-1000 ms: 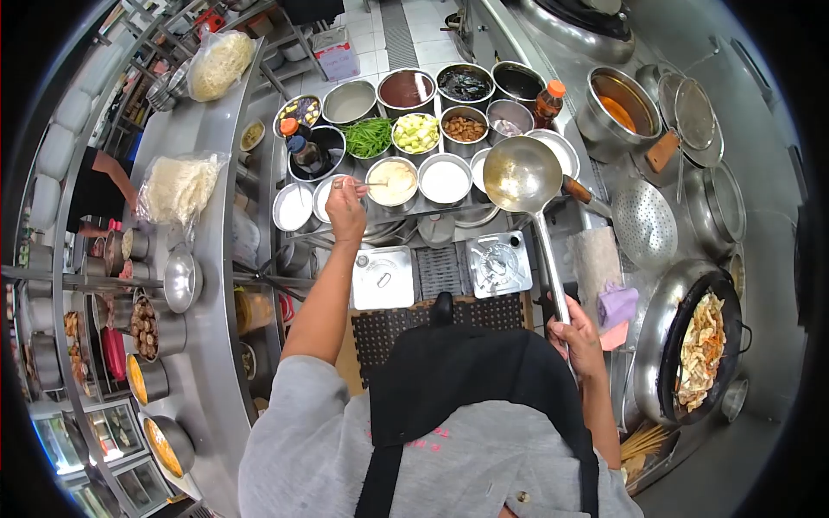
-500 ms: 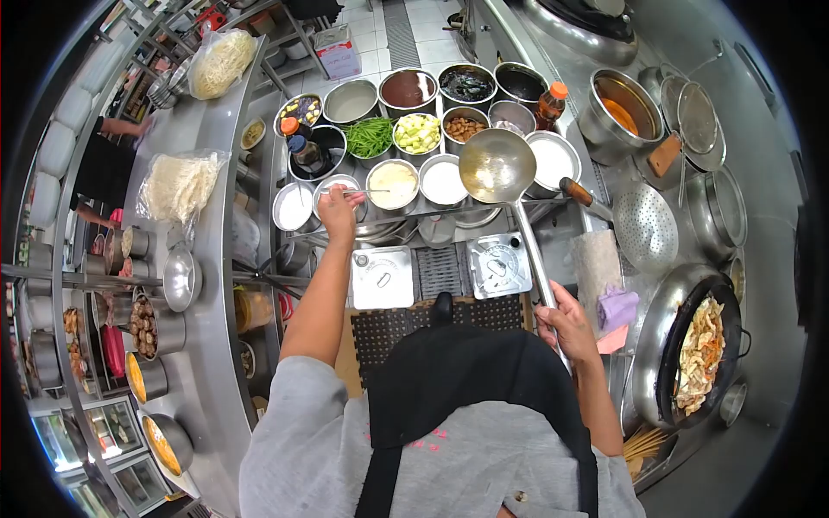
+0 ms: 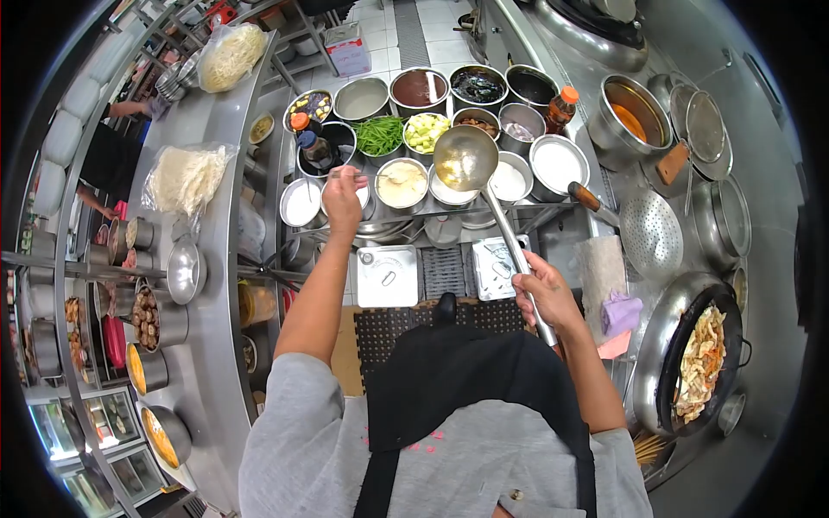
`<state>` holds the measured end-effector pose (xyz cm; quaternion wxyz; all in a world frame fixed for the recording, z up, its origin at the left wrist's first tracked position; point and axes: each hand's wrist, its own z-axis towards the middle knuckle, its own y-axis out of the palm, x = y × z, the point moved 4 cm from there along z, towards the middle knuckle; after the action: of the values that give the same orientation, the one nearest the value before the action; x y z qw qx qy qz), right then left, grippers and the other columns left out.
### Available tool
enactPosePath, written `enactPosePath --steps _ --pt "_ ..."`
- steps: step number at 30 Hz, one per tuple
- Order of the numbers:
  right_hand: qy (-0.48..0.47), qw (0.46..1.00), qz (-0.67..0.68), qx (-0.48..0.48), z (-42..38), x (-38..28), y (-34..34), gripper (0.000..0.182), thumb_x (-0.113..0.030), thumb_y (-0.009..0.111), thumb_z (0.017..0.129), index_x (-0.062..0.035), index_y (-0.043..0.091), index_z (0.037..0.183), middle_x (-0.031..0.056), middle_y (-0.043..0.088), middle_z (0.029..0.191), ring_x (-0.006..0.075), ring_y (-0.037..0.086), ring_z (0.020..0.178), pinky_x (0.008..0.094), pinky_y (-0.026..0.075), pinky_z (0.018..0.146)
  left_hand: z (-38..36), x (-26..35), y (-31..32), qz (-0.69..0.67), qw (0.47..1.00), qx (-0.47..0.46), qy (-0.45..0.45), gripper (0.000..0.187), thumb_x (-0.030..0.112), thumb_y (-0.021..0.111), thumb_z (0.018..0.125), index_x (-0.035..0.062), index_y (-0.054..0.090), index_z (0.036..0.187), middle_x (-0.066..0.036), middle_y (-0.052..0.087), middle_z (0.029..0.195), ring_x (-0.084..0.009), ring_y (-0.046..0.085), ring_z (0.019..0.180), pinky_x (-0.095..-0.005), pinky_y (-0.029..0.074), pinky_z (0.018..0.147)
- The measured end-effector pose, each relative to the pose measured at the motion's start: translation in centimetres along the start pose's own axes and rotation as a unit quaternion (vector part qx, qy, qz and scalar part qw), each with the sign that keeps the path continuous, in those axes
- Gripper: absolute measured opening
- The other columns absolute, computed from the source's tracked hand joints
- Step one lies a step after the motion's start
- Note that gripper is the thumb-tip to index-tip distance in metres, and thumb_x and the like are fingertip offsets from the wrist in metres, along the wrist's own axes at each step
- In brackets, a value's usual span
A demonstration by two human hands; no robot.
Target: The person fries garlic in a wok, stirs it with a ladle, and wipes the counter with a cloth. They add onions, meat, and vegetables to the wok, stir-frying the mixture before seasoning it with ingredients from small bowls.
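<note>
My right hand (image 3: 547, 293) is wrapped round the long handle of a steel ladle (image 3: 466, 159). The ladle's bowl, wet and with some yellowish residue, hangs over the front row of containers, partly covering a tub of white powder (image 3: 449, 193). My left hand (image 3: 344, 197) is closed in a pinch above a small tub (image 3: 363, 197); the thin metal spoon in its fingers is mostly hidden now. Beside it stand a tub of pale yellow minced seasoning (image 3: 402, 183) and a tub of white granules (image 3: 301, 203).
Cut green vegetables (image 3: 380, 135), sauces and bottles (image 3: 319, 150) fill the rack behind. To the right are a perforated skimmer (image 3: 651, 231), an oil pot (image 3: 618, 129) and a wok of cooked food (image 3: 701, 363). Another person's arm (image 3: 129, 109) shows at far left.
My left hand has drawn the spoon away from the minced-seasoning tub and tilted upward. The ladle has swung left and slightly down, with my right hand moving left along with it.
</note>
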<state>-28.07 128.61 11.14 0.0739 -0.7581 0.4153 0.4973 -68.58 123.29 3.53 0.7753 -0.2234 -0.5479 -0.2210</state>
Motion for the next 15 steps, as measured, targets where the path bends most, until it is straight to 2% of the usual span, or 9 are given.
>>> enactPosePath --steps 1,4,8,9,12,15 --pt "0.000 1.000 0.000 -0.003 -0.1 -0.1 0.1 0.051 -0.001 0.051 0.092 -0.0019 0.041 0.142 0.0000 0.046 0.069 0.0067 0.046 0.047 0.0232 0.041 0.034 -0.5 1.0 0.4 0.078 0.996 -0.043 0.029 0.028 0.019 0.044 0.106 -0.0032 0.058 0.100 -0.009 0.065 0.090 -0.0180 0.069 0.080 -0.0294 0.058 0.076" --pt "0.015 1.000 -0.009 0.015 -0.6 -0.2 0.5 0.052 -0.002 0.052 0.092 -0.0021 0.041 0.143 -0.0006 0.046 0.069 0.0063 0.045 0.046 0.0232 0.041 0.035 -1.7 -0.2 1.1 0.052 0.995 -0.079 0.021 0.027 0.019 0.044 0.106 -0.0030 0.058 0.100 -0.009 0.065 0.090 -0.0172 0.069 0.080 -0.0285 0.057 0.076" --pt "0.008 1.000 -0.001 0.019 -0.9 0.2 0.5 0.052 -0.003 0.051 0.092 -0.0020 0.041 0.143 -0.0010 0.046 0.069 0.0062 0.045 0.046 0.0232 0.042 0.035 -1.6 -2.4 0.2 -0.110 0.990 0.015 -0.083 0.029 0.021 0.046 0.104 -0.0055 0.056 0.097 -0.012 0.064 0.086 -0.0211 0.069 0.075 -0.0313 0.060 0.070" --pt "0.006 1.000 0.000 0.018 -0.8 0.1 0.6 0.051 -0.003 0.051 0.092 -0.0018 0.041 0.143 -0.0009 0.046 0.069 0.0062 0.045 0.046 0.0232 0.042 0.035 -1.4 -2.9 -0.1 -0.149 0.982 0.028 -0.111 0.028 0.020 0.046 0.103 -0.0063 0.055 0.096 -0.016 0.064 0.085 -0.0235 0.070 0.073 -0.0332 0.062 0.068" --pt "0.006 1.000 -0.007 0.015 -0.4 0.0 0.6 0.050 -0.004 0.051 0.093 -0.0014 0.042 0.141 -0.0005 0.047 0.069 0.0064 0.046 0.046 0.0235 0.042 0.035 -1.3 -4.0 -1.3 -0.172 0.966 0.054 -0.186 0.027 0.019 0.045 0.103 -0.0063 0.055 0.096 -0.018 0.064 0.086 -0.0260 0.070 0.074 -0.0341 0.062 0.069" --pt "0.000 1.000 -0.019 0.017 0.4 -0.1 0.6 0.044 -0.004 0.050 0.093 -0.0004 0.045 0.136 0.0000 0.047 0.068 0.0069 0.046 0.046 0.0239 0.042 0.035 -0.7 -3.7 -2.4 -0.186 0.955 0.079 -0.218 0.027 0.019 0.045 0.103 -0.0065 0.055 0.096 -0.020 0.065 0.087 -0.0283 0.071 0.075 -0.0346 0.062 0.071"
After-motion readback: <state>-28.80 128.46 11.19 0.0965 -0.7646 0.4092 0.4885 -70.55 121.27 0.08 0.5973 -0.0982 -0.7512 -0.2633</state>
